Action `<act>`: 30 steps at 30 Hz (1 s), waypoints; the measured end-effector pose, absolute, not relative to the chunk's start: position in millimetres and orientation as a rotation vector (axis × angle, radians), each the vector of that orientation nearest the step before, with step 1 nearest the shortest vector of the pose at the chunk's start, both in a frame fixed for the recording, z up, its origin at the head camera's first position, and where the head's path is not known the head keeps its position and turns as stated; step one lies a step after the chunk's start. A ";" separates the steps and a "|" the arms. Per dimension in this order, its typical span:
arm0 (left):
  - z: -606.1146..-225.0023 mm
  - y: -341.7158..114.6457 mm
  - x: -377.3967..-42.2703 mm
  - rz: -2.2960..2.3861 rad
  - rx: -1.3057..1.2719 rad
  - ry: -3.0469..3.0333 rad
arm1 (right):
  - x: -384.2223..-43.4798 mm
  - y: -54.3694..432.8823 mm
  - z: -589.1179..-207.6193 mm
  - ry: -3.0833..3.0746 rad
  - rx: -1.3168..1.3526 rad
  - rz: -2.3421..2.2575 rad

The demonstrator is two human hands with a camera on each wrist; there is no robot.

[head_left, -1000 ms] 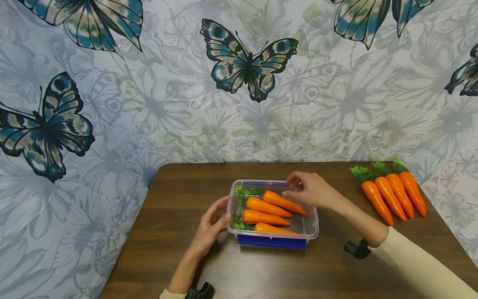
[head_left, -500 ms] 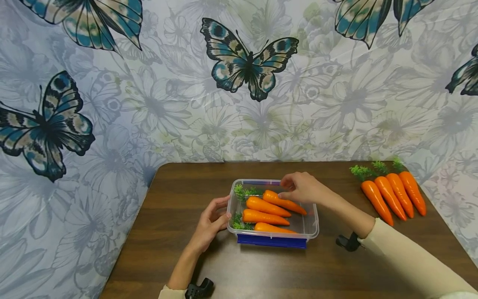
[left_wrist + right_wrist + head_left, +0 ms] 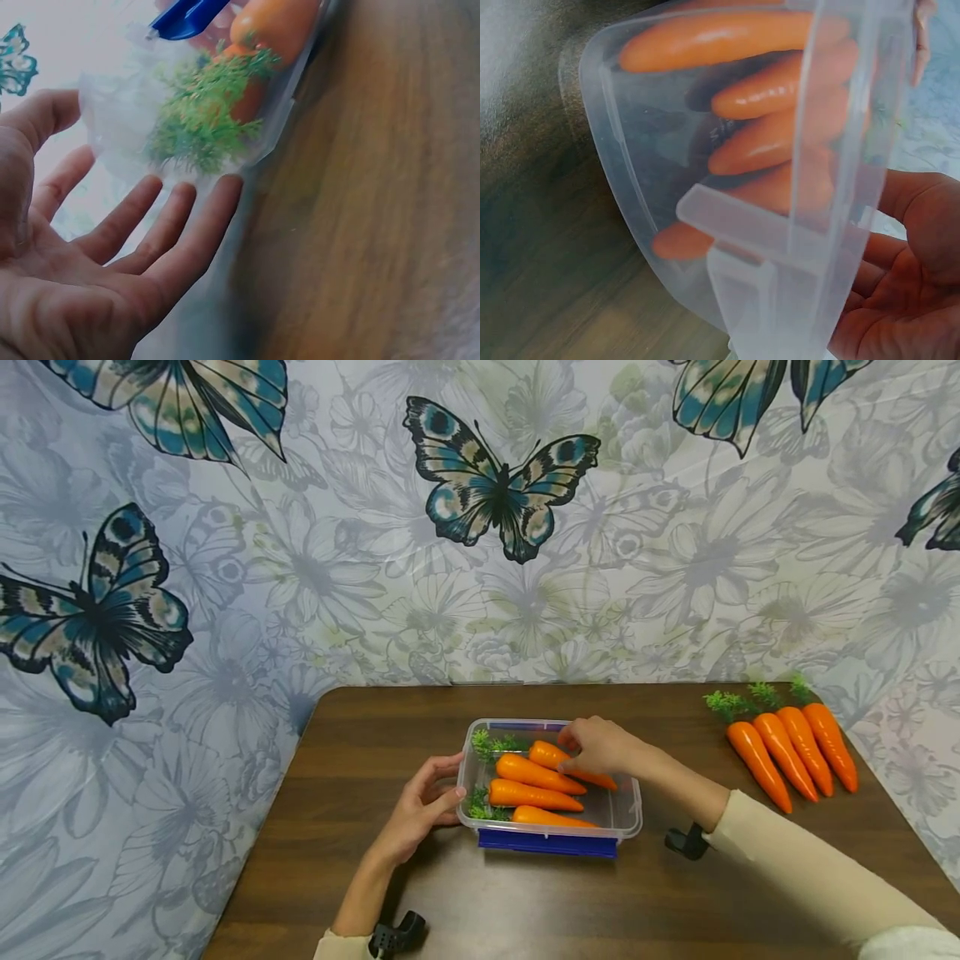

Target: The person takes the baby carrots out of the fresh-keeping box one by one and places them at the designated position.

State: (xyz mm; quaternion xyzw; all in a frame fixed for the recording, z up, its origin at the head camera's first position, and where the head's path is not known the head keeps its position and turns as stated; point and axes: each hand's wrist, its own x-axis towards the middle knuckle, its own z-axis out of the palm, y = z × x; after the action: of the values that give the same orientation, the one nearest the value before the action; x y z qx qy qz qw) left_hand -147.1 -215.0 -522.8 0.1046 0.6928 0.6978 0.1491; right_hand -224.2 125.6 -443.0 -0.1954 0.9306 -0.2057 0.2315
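A clear plastic food box [image 3: 555,832] with blue latches holds several toy carrots [image 3: 536,772], their green tops toward the left. My left hand [image 3: 423,810] steadies the box's left end, thumb by the rim; in the left wrist view its fingertips touch the clear wall beside the leafy tops [image 3: 217,105]. My right hand [image 3: 606,747] reaches over the far rim into the box. Its thumb and fingers straddle the farthest carrot [image 3: 547,753], though I cannot tell whether they pinch it. In the right wrist view the wall and a raised latch [image 3: 742,225] hide the fingertips.
A row of more orange carrots [image 3: 791,752] with green tops lies on the wooden table [image 3: 360,735] at the right. A butterfly-patterned wall covering [image 3: 502,635] rises behind the table's back edge. Each wrist carries a small black camera.
My right hand has moved left and down into the box, from its far right corner to the farthest carrot. The left hand, the box and the carrots stay practically where they were.
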 end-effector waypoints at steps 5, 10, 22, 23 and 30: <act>-520.6 -216.8 -150.4 1.965 0.311 1.999 | -224.3 119.5 -444.7 2.575 -0.547 -0.504; -519.5 -217.3 -151.8 1.941 0.307 2.013 | -224.9 115.7 -447.8 2.589 -0.564 -0.458; -519.7 -217.9 -150.3 1.950 0.293 2.008 | -222.8 113.0 -456.7 2.679 -0.677 -0.475; -520.0 -217.9 -150.2 1.953 0.296 2.006 | -222.6 113.1 -456.9 2.687 -0.681 -0.473; -520.9 -218.2 -150.7 1.970 0.309 1.990 | -219.0 116.2 -448.9 2.727 -0.670 -0.439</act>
State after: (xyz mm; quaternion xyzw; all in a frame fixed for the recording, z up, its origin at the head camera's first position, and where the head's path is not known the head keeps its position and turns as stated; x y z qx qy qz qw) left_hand -150.7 -218.2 -520.9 0.1081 0.6972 0.6900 0.1616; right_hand -219.0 116.2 -448.9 -0.2331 0.9487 -0.1529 0.1493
